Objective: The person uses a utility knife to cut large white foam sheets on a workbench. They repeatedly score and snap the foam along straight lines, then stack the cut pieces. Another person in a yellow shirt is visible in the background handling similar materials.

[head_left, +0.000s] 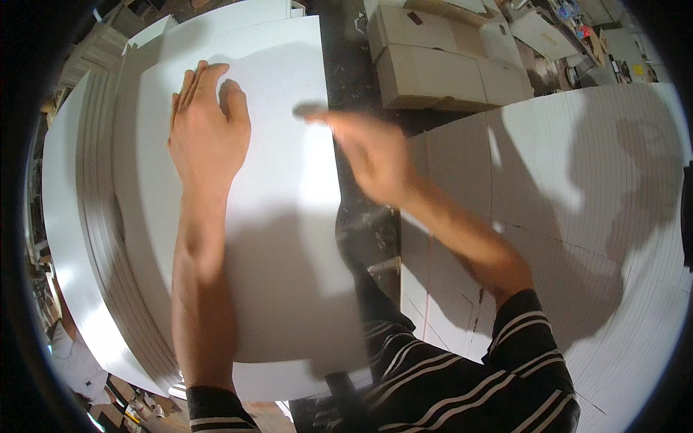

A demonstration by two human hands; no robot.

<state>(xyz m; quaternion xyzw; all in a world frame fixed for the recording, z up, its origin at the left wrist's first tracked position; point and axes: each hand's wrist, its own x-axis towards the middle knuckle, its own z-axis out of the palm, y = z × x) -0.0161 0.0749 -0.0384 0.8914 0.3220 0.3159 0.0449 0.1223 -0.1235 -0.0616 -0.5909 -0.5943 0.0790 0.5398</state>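
White board [285,169] is laid flat in front of the person, on top of a stack of boards [101,238] whose layered edges are seen along its left side. Below its near edge, a strip of another white surface [289,379] is left showing.

The left hand [207,130] is held palm down over the far left part of the board, with the fingers pointed away from the body and the thumb spread apart (it seems to be rested on the surface, though firm contact cannot be confirmed). That hand is opened out, not closed.

The right hand [379,155] is blurred; it is held across the board's right edge, with the fingertips directed leftward over the white face. Whether its fingers are fully spread or partly curled cannot be told, nor whether the board is touched by it.

Both arms are partly covered by black sleeves [530,328] with white stripes. To the right, a broad pale surface [534,166] is marked with fine lines and crossed by shadows. Beyond it, cardboard boxes [447,68] are stacked.
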